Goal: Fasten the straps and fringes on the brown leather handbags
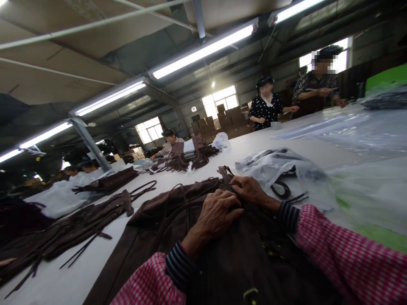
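A dark brown bag (178,212) with long thin straps and small metal fittings lies in front of me across the table. On its upper part rests my left hand (218,212), fingers bent and closed against the material. Just beyond it, my right hand (249,188) is closed on the bag's far edge, close to a small tab (224,171) that sticks up there. The fingertips of both hands are partly hidden. To the right of my right hand lies clear plastic wrapping (282,163) with a dark strap loop inside.
More brown bags (79,224) lie on the left, and a strapped pile (190,154) stands farther back. Plastic sheets (356,131) cover the table's right side. Several co-workers are around the white table (244,148); cartons (233,120) are stacked behind.
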`<state>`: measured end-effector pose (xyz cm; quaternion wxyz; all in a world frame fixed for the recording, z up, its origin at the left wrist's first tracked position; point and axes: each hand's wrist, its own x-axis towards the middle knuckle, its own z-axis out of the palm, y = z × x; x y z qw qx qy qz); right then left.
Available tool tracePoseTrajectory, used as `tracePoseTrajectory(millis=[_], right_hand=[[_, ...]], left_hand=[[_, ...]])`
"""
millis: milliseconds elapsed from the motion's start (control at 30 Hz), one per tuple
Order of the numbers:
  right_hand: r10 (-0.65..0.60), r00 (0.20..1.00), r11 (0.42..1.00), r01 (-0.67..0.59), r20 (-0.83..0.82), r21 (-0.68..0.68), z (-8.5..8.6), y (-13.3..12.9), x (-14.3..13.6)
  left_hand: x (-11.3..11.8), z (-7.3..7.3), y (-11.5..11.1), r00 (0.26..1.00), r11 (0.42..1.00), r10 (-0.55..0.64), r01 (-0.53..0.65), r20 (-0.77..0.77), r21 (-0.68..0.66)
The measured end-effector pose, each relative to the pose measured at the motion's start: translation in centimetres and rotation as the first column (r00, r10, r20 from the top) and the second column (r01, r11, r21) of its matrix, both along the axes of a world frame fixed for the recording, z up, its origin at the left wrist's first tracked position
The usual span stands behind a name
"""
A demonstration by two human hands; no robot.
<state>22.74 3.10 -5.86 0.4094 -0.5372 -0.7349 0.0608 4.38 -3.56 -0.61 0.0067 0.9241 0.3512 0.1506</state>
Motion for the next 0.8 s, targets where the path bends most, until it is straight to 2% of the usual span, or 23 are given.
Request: tracePoseTrajectory(millis=[133,233,333,400,467,633,800], right_hand=[[0.048,0.999,0.999,-0.048,0.007,-0.005,0.6,-1.1,0.2],[0.036,0.999,0.999,-0.036,0.025,-0.015,0.9,-1.3,0.2],[0.002,1.000,1.000,-0.001,0.026,-0.027,0.9,-1.0,0.0],[-0.006,1.000,1.000,0.007,0.023,-0.025,0.8,-0.8,-0.2],[-0.003,1.000,1.000,0.004,0.020,-0.013,0.7,-0.7,-0.4],[0.049,0.999,0.999,-0.049,-0.003,-0.002,0.3,-0.4,0.0],[0.125,0.991,0.991,-0.127,-0.039,-0.049,1.0,0.1,0.7]], left_hand=[[-0.1,-0.2,0.4,0.984,0.989,0.145,-0.146,0.099,-0.001],[0.0,0.3,1.7,0.966,0.981,0.192,-0.186,0.174,-0.047],[0.7,1.4,4.2,0.905,0.947,0.315,-0.282,0.285,-0.151],[1.4,2.0,6.5,0.846,0.899,0.435,-0.389,0.308,-0.202],[2.2,2.2,8.9,0.804,0.861,0.507,-0.458,0.310,-0.220],[3.5,1.4,13.6,0.747,0.828,0.557,-0.463,0.363,-0.317],[3.5,0.1,15.5,0.683,0.829,0.557,-0.427,0.473,-0.360]])
